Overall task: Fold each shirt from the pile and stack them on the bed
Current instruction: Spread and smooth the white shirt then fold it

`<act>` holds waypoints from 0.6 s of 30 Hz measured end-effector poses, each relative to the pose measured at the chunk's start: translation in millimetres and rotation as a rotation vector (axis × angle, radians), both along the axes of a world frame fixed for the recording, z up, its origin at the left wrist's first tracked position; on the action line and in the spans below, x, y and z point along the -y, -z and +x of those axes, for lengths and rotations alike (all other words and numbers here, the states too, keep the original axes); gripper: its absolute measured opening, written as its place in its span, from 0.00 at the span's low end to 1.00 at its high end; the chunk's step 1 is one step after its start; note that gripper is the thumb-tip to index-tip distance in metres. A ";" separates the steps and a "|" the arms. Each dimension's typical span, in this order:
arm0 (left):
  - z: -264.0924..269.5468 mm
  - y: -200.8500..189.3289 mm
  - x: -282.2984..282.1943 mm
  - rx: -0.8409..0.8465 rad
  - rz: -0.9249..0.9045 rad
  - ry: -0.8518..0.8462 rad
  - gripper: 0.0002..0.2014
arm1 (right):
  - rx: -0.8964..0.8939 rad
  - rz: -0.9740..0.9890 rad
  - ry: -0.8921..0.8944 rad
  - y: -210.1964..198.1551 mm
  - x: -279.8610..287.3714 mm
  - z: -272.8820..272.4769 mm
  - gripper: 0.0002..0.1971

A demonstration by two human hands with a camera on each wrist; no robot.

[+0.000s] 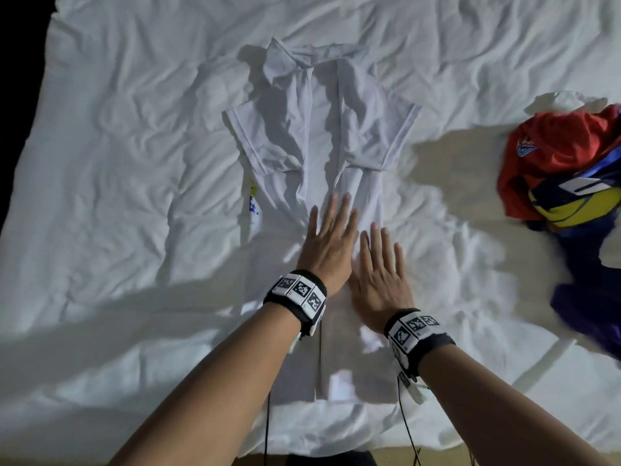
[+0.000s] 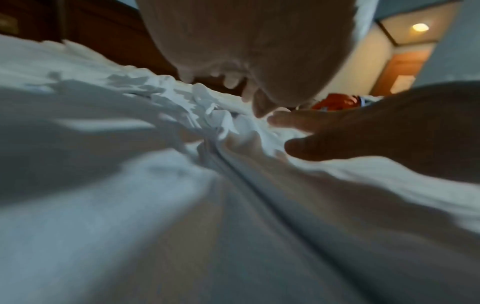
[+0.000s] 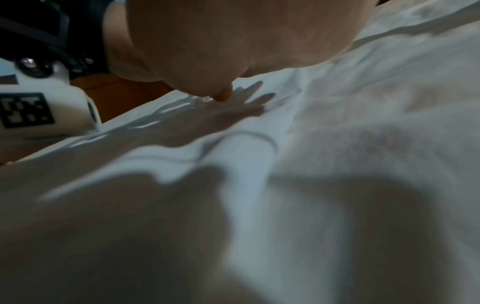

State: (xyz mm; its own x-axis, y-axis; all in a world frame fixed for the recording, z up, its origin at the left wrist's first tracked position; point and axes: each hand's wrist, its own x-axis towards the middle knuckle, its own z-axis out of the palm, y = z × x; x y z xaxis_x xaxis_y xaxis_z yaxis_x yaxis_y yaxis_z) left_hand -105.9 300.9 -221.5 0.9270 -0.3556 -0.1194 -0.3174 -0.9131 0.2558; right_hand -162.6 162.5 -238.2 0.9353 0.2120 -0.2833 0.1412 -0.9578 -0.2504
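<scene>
White shirt [image 1: 316, 136] on bed [image 1: 117, 163]; L hand [image 1: 331, 245], R hand [image 1: 381, 275] flat, fingers spread, pressing it.

One white shirt [image 1: 316, 136] spread; one pile [image 1: 568, 169]; two hands [image 1: 331, 245].

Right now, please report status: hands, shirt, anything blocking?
Left hand and right hand flat, pressing white shirt. Sides folded in. Pile waits right, apart. Nothing blocking.

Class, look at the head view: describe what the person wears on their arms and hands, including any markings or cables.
Both forearms are bare, no sleeves or gloves. The left wrist and right wrist each carry a black band topped with white blocks printed with black square code markers. A thin dark cable hangs from each band.
</scene>
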 end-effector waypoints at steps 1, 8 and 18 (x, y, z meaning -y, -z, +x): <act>7.6 5.3 -0.8 -0.045 0.095 0.072 0.33 | -0.034 -0.007 -0.023 3.3 2.6 6.6 0.36; 55.4 2.7 -21.6 0.225 0.134 -0.254 0.06 | -0.022 0.011 0.111 15.8 18.6 41.7 0.38; 120.9 9.4 3.7 0.068 0.136 -0.422 0.05 | -0.035 0.018 -0.074 21.4 17.3 87.9 0.37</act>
